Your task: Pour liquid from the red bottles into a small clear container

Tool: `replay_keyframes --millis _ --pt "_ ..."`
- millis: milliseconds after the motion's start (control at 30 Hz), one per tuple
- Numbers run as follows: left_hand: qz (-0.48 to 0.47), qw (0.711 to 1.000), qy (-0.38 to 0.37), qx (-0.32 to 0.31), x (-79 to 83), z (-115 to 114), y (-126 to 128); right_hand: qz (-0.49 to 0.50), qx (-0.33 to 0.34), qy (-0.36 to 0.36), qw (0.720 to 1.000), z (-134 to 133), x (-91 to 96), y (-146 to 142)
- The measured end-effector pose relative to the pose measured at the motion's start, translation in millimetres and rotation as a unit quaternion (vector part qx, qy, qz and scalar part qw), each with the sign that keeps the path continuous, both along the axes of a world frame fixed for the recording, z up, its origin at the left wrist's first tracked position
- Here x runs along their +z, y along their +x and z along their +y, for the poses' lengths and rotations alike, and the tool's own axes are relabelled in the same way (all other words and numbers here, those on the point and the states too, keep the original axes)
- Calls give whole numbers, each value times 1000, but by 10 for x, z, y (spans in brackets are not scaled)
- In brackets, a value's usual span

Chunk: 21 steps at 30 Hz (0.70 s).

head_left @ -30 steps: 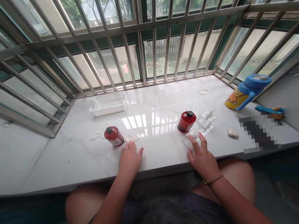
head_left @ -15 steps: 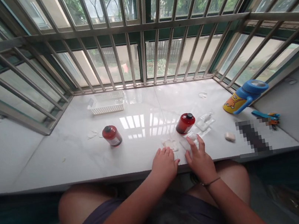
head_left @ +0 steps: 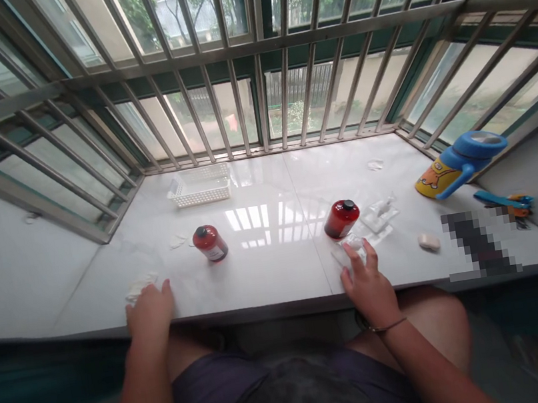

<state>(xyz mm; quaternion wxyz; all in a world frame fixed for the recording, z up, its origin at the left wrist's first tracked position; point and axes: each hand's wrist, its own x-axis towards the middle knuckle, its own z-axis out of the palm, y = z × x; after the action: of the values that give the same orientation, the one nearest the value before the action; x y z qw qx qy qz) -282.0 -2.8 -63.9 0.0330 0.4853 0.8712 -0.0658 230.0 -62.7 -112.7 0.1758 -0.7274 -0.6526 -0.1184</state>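
My left hand (head_left: pixel 150 312) is at the front left of the white counter, pressing on a crumpled white tissue (head_left: pixel 141 286) that sticks out past its fingertips. Its thumb stands apart from the fingers. Toward the right, my right hand (head_left: pixel 370 286) rests with fingers bent and spread at a clear plastic wrapper (head_left: pixel 342 256); I see no firm grip on it. Just beyond that wrapper stands a red bottle with a black cap (head_left: pixel 342 220). A second red bottle (head_left: pixel 210 244), also black-capped and labelled, stands right of my left hand.
A white perforated basket (head_left: pixel 203 194) sits at the back left. On the right are clear packaging (head_left: pixel 379 214), a small pale block (head_left: pixel 429 243), a blue-and-yellow flask (head_left: pixel 460 163), a blue-and-orange tool (head_left: pixel 506 201) and a pixelated dark patch. Metal window bars (head_left: pixel 251 47) close off the back.
My left hand has moved far left along the counter's front, with the white tissue under it. My right hand stays beside the plastic wrapper. The view has shifted slightly.
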Motion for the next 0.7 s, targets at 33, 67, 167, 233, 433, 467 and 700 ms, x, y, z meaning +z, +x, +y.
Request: replay_keyframes --millis 33,67,167,233,433,467,700 --pt "-9 1000 -1 14 27 55 -63 -2 1 -1 1000 -3 -4 5" --pt "-18 1000 4 25 50 106 -81 -2 2 -1 1000 -6 -9 10" --pt "-84 992 96 16 85 240 84 0 2 0 1000 -11 -29 13" --pt "-201 959 198 -37 82 334 304 2 6 2 1000 -9 -38 -14" --pt "-473 798 345 -142 103 664 999 23 62 -3 998 -8 -46 -306" --pt "-467 791 359 -167 108 699 1105 28 72 -4 997 -9 -52 -373" --pt "-554 717 307 -291 -10 526 1841 54 118 -3 992 26 -120 -705"
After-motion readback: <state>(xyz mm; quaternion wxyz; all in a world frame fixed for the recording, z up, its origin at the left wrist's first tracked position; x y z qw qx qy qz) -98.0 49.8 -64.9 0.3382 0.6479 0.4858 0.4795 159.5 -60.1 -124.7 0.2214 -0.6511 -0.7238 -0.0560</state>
